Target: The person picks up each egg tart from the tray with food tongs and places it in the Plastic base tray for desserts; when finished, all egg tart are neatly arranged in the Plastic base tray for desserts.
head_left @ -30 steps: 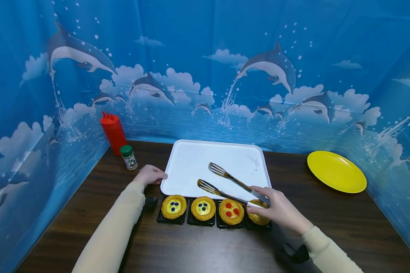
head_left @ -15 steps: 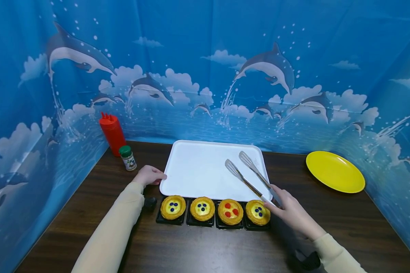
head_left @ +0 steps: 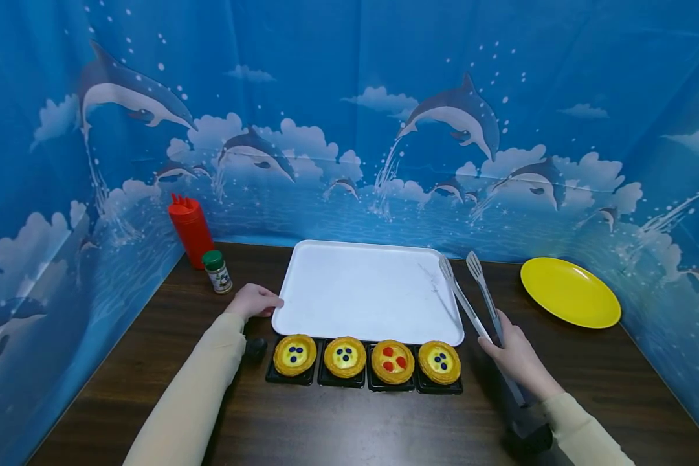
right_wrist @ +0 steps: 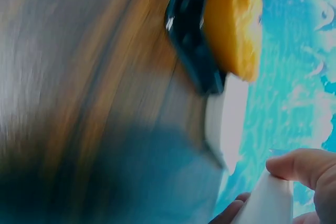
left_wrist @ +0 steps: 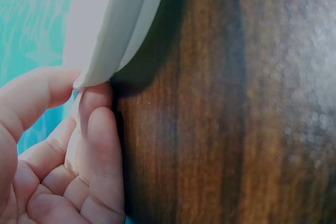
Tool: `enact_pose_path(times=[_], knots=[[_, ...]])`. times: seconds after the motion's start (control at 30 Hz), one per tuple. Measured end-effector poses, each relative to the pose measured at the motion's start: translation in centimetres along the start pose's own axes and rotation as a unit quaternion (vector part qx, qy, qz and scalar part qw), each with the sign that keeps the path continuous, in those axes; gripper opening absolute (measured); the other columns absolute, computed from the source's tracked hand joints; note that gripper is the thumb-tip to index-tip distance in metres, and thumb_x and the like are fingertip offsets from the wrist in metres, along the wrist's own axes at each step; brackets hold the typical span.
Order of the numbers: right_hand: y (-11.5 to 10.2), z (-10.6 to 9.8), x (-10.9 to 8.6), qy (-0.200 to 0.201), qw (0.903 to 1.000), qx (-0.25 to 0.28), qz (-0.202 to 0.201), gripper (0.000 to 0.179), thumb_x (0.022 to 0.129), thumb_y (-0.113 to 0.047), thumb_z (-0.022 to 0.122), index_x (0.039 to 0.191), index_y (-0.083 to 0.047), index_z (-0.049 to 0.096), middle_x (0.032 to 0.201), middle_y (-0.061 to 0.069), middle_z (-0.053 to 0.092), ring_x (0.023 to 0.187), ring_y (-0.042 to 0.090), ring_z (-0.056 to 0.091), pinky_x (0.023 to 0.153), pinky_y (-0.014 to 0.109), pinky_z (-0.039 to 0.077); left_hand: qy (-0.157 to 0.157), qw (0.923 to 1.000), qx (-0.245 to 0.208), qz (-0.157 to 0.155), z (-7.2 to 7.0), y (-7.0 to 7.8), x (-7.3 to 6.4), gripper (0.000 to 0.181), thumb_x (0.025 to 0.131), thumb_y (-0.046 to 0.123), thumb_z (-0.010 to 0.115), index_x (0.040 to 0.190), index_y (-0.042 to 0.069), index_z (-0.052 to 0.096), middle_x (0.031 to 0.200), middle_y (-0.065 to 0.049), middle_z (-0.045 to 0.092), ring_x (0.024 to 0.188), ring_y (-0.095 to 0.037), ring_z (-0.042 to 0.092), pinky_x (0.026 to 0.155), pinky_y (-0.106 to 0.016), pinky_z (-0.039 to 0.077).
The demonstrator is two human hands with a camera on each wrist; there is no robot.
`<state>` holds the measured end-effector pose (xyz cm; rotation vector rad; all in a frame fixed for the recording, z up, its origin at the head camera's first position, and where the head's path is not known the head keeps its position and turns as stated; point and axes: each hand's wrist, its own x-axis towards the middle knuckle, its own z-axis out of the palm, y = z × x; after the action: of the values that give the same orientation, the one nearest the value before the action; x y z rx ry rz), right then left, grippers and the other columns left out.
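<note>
At the white tray's (head_left: 361, 291) left edge, my left hand (head_left: 253, 301) pinches the rim between thumb and fingers; the left wrist view shows the rim (left_wrist: 113, 30) between thumb and fingertips. My right hand (head_left: 521, 359) grips metal tongs (head_left: 488, 299), just right of the tray. The tongs point away from me, their slotted ends apart with nothing between them. In the right wrist view, my thumb lies on the tongs' handle (right_wrist: 270, 198). Several egg tarts line the tray's front side on black square holders, including one with red pieces (head_left: 393, 362) and one with dark blue berries (head_left: 439, 362).
A yellow oval plate (head_left: 571, 292) lies at the back right. Back left stand a red squeeze bottle (head_left: 191, 230) and a small green-lidded shaker (head_left: 218, 272). A blue dolphin-print cloth (head_left: 349, 129) hangs behind and around the dark wooden table (head_left: 349, 427).
My right hand has carried the tongs rightward from above the tray and rightmost tart to beside the tray, uncovering that tart. My left hand keeps its place on the tray rim.
</note>
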<state>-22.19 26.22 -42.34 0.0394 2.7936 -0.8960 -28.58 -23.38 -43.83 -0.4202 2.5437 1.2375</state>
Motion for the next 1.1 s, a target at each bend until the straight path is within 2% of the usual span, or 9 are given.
enact_pose_path(times=[0.2,0.33,0.57,0.77,1.1], knots=[[1.8,-0.5,1.5,-0.002,0.9990,0.012,0.042,0.080,0.095,-0.028,0.051,0.146,0.011,0.002,0.126,0.039,0.030,0.101,0.043,0.042,0.091,0.063,0.042,-0.003,1.0000,-0.001,0.001,0.0,-0.1,0.1,0.037,0.087,0.026,0.068,0.110,-0.003,0.066,0.107,-0.016,0.064,0.080,-0.020,0.060,0.075,-0.028,0.054],[2.4,-0.6,2.5,0.000,0.9985,0.015,0.053,0.079,0.095,-0.026,0.050,0.145,0.012,0.001,0.126,0.040,0.029,0.103,0.045,0.041,0.093,0.064,0.039,-0.006,1.0000,0.001,0.000,0.0,-0.1,0.2,0.037,0.087,0.027,0.068,0.110,-0.003,0.066,0.107,-0.016,0.064,0.082,-0.021,0.060,0.077,-0.030,0.054],[2.6,-0.6,3.9,0.009,0.9975,0.014,0.069,0.079,0.095,-0.024,0.051,0.144,0.013,0.002,0.126,0.042,0.027,0.103,0.046,0.040,0.096,0.064,0.037,-0.002,0.9999,-0.003,-0.011,0.4,-0.4,0.3,0.038,0.085,0.027,0.070,0.109,-0.002,0.066,0.105,-0.016,0.065,0.083,-0.023,0.060,0.078,-0.032,0.054],[2.7,-0.5,4.3,0.004,0.9953,0.015,0.096,0.080,0.096,-0.024,0.050,0.144,0.014,-0.001,0.130,0.044,0.022,0.109,0.048,0.037,0.098,0.065,0.035,0.000,0.9999,-0.003,-0.010,0.6,-0.6,0.5,0.037,0.086,0.026,0.069,0.110,-0.002,0.066,0.106,-0.016,0.065,0.082,-0.021,0.060,0.076,-0.029,0.054],[2.6,-1.0,4.8,0.009,0.9951,0.007,0.099,0.080,0.097,-0.025,0.048,0.143,0.016,-0.003,0.132,0.046,0.018,0.112,0.050,0.035,0.099,0.065,0.032,0.002,0.9999,-0.004,-0.009,0.2,0.0,0.0,0.037,0.087,0.026,0.068,0.110,-0.003,0.066,0.104,-0.016,0.064,0.080,-0.020,0.060,0.075,-0.028,0.054]])
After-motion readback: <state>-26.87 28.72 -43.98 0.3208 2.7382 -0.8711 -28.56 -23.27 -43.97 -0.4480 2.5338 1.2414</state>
